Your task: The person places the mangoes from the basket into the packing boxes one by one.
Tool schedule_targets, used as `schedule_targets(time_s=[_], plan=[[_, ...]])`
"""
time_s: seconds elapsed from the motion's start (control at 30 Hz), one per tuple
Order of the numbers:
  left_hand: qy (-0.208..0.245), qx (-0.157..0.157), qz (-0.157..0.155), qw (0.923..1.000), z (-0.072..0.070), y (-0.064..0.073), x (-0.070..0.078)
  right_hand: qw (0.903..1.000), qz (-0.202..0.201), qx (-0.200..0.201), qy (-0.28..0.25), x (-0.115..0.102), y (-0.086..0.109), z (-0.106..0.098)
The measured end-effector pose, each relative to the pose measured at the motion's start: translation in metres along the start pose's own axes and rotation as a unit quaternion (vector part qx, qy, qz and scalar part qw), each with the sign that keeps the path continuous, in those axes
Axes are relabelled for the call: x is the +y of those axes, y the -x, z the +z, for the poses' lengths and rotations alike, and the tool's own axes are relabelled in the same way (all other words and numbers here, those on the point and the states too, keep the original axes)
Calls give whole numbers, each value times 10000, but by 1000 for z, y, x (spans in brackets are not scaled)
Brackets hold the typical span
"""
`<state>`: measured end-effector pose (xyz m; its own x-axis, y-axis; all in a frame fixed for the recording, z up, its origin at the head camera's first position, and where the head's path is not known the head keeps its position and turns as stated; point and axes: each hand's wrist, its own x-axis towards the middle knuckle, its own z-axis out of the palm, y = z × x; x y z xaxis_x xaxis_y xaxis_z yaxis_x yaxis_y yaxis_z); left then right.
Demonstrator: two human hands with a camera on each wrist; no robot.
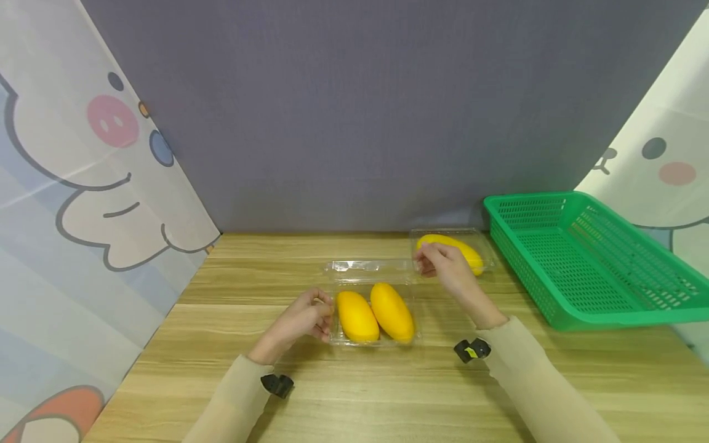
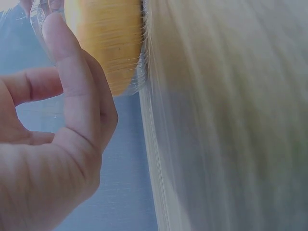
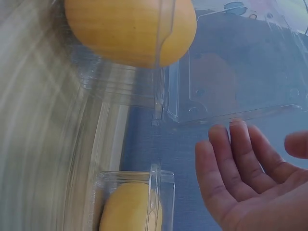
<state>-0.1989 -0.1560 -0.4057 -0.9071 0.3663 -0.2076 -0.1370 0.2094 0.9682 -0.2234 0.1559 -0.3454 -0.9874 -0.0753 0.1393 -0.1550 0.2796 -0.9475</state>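
Two yellow mangoes [image 1: 357,317] lie side by side in a clear plastic box [image 1: 371,343] on the wooden table. The box's lid [image 3: 250,72] stands raised at the back. At the box's left edge, my left hand [image 1: 306,315] pinches the clear plastic, its fingers bent; a mango [image 2: 103,43] shows just beyond them. Beside the lid's right edge is my right hand [image 1: 445,271], thumb apart and fingers loosely extended [image 3: 240,149], holding nothing. Whether its fingertips touch the lid, I cannot tell. Behind that hand, another mango [image 1: 468,251] sits in a second clear box [image 1: 487,249].
A green perforated basket [image 1: 587,264] stands on the right side of the wooden table [image 1: 238,277]. A grey panel [image 1: 354,123] rises along the back edge. Sheets with cartoon prints [image 1: 83,184] flank the table.
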Motion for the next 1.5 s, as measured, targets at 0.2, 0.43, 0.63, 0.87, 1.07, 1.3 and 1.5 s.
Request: schedule_targets(time_s=[0.2,0.43,0.63,0.87,1.07,1.3,1.5], plan=[[20,35,-2,10000,-1,0,0,9979,144,-348,522,-1,3,0],[13,120,-39,9999,0,0,1,9924,380,-776,881,-1,10,0],[88,79,-40,9999,-1,0,1,9877,495,-1127,963,3,14,-2],[231,-45,24,9997,-2,1,3,9841,547,-1476,817,10,17,-3],[294,26,-17,9996,-2,2,4,9835,543,-1515,826,14,19,-2],[245,35,13,9997,-2,4,5,9818,611,-1551,911,18,21,0],[146,23,-7,9999,-3,3,5,9823,608,-1585,796,18,22,2]])
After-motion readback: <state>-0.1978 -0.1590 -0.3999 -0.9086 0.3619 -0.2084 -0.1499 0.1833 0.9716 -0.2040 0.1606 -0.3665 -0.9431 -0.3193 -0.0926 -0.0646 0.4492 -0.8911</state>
